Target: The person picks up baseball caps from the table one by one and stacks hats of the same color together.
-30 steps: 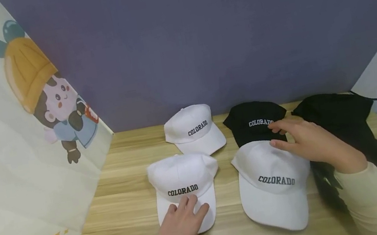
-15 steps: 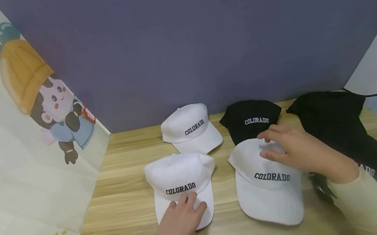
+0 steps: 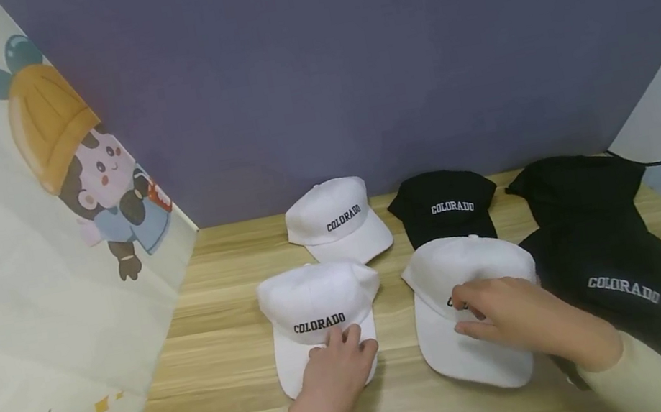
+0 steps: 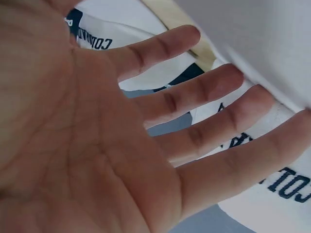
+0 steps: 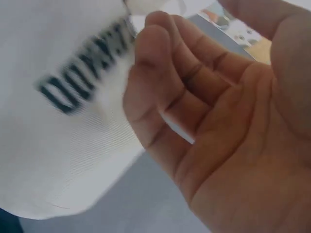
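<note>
My left hand (image 3: 337, 383) lies over the brim of the front-left white baseball cap (image 3: 312, 293), which is lettered COLORADO. In the left wrist view its fingers (image 4: 228, 170) are spread and nearly straight, with the tips along a white brim (image 4: 262, 39). Over the other front white cap (image 3: 467, 259) hovers my right hand (image 3: 520, 316), covering most of its lettering. Loosely bent fingers (image 5: 150, 92) show in the right wrist view beside the white fabric (image 5: 82, 160), with nothing between them and the thumb.
Behind stand a white cap (image 3: 330, 206) and a black cap (image 3: 439, 188). Two more black caps, one back (image 3: 582, 182) and one front (image 3: 622, 259), overlap at the right. A dark wall (image 3: 347, 72) closes the wooden table (image 3: 201, 373) at the back; printed panels flank it.
My right hand has come down from the black cap's edge to the front white cap's lettering, uncovering the black caps. My left hand has shifted slightly right along the brim.
</note>
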`<state>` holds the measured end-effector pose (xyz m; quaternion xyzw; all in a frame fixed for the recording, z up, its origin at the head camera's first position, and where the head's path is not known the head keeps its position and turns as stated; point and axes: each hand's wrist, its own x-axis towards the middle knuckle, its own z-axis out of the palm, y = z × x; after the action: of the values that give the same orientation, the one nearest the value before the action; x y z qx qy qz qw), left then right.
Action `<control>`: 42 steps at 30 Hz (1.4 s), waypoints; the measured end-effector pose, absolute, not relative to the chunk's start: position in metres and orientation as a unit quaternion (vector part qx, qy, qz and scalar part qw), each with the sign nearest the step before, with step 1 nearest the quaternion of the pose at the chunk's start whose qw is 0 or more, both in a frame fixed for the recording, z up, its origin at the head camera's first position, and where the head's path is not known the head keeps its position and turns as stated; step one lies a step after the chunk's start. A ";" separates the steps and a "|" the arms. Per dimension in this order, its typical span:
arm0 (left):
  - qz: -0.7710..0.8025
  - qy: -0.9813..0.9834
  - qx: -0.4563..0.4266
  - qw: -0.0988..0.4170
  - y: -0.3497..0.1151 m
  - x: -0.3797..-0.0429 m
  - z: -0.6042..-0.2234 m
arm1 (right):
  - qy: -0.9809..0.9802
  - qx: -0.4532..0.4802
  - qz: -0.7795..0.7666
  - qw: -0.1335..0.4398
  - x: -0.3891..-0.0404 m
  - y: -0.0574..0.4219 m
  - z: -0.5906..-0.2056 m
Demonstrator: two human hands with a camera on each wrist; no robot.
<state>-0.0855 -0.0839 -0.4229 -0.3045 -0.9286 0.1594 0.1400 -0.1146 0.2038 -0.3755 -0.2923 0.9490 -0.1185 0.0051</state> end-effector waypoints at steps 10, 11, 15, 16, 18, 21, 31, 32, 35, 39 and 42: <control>0.159 -0.940 -0.293 0.066 -0.078 -0.089 -0.417 | 0.956 -0.284 -0.068 -0.020 -0.097 0.195 -0.409; 0.160 -0.940 -0.293 0.068 -0.078 -0.089 -0.417 | 0.956 -0.286 -0.062 -0.022 -0.096 0.193 -0.412; 0.161 -0.940 -0.293 0.076 -0.078 -0.088 -0.418 | 0.956 -0.289 -0.055 -0.010 -0.090 0.187 -0.420; 0.161 -0.940 -0.292 0.077 -0.078 -0.088 -0.418 | 0.956 -0.289 -0.055 -0.004 -0.089 0.185 -0.421; 0.164 -0.940 -0.290 0.079 -0.078 -0.088 -0.418 | 0.957 -0.286 -0.050 0.009 -0.088 0.183 -0.422; 0.166 -0.941 -0.284 0.079 -0.077 -0.087 -0.418 | 0.959 -0.278 -0.038 0.027 -0.087 0.181 -0.423; 0.178 -0.940 -0.277 0.091 -0.077 -0.085 -0.419 | 0.953 -0.301 -0.026 -0.009 -0.080 0.179 -0.424; 0.178 -0.940 -0.277 0.091 -0.077 -0.085 -0.419 | 0.953 -0.302 -0.025 -0.015 -0.079 0.180 -0.424; 0.175 -0.940 -0.278 0.095 -0.078 -0.085 -0.420 | 0.952 -0.304 -0.017 -0.030 -0.077 0.180 -0.423; 0.169 -0.938 -0.281 0.111 -0.079 -0.086 -0.421 | 0.952 -0.303 -0.008 -0.043 -0.078 0.181 -0.420; 0.163 -0.936 -0.290 0.112 -0.080 -0.086 -0.420 | 0.950 -0.306 -0.006 -0.057 -0.079 0.183 -0.413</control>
<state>-0.0864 -0.0804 -0.4202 -0.2897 -0.9364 0.1634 0.1121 -0.0793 0.1830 -0.4132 -0.3064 0.9502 -0.0061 -0.0568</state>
